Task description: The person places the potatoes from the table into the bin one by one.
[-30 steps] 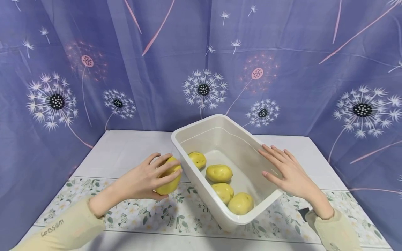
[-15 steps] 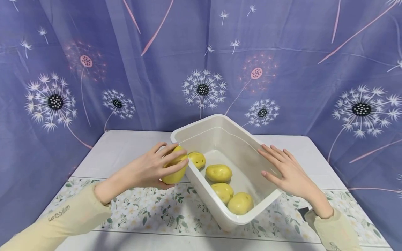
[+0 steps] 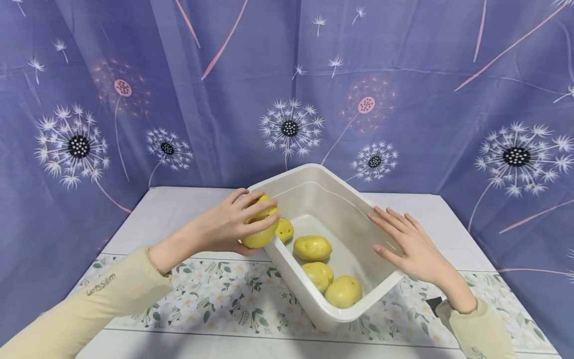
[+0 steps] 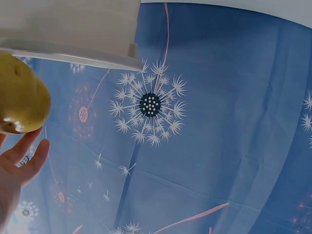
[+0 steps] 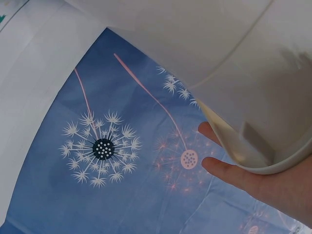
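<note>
My left hand [image 3: 224,223] grips a yellow potato [image 3: 259,238], thumb below it and fingers spread over its top. The potato is at the left rim of a deep white plastic bin [image 3: 343,207], overlapping the rim in the head view; whether they touch I cannot tell. In the left wrist view the held potato [image 4: 22,95] appears close to the bin's edge [image 4: 92,60]. Inside the bin lie several potatoes [image 3: 312,248], one partly hidden by the rim. My right hand [image 3: 414,252] rests along the bin's right rim with its fingers extended.
The bin stands at an angle on a white table [image 3: 197,204] with a floral-printed band [image 3: 215,299] across it. Behind and on both sides hangs a blue-purple curtain [image 3: 224,124] printed with dandelions.
My left hand has carried the potato up and to the right, from beside the bin to its left rim. The right hand and the bin stay in place.
</note>
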Motion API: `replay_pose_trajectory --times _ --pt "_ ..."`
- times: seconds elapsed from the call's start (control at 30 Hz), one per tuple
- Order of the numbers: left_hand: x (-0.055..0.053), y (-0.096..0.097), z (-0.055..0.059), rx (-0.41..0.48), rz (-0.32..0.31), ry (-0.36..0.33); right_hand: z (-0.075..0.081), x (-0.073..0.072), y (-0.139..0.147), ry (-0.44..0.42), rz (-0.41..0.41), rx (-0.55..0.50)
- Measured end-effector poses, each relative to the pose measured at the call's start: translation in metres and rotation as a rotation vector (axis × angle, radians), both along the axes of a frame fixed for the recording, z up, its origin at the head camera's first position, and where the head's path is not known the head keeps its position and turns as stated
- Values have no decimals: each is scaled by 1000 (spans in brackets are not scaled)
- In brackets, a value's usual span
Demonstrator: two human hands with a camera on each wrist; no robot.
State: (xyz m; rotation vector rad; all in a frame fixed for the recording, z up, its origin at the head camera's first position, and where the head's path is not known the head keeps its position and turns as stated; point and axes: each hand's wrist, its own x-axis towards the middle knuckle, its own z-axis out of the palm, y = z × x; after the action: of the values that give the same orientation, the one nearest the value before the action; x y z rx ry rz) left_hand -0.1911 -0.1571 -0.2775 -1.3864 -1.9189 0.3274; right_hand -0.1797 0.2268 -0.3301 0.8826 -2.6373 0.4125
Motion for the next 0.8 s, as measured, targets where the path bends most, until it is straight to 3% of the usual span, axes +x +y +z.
replay_pose_trajectory --times 0.47,0.8 --pt "-16 13 9 -8 31 9 0 -1 0 0 1 3" --pt "-29 22 13 -10 49 -24 -1 -1 1 0 0 8"
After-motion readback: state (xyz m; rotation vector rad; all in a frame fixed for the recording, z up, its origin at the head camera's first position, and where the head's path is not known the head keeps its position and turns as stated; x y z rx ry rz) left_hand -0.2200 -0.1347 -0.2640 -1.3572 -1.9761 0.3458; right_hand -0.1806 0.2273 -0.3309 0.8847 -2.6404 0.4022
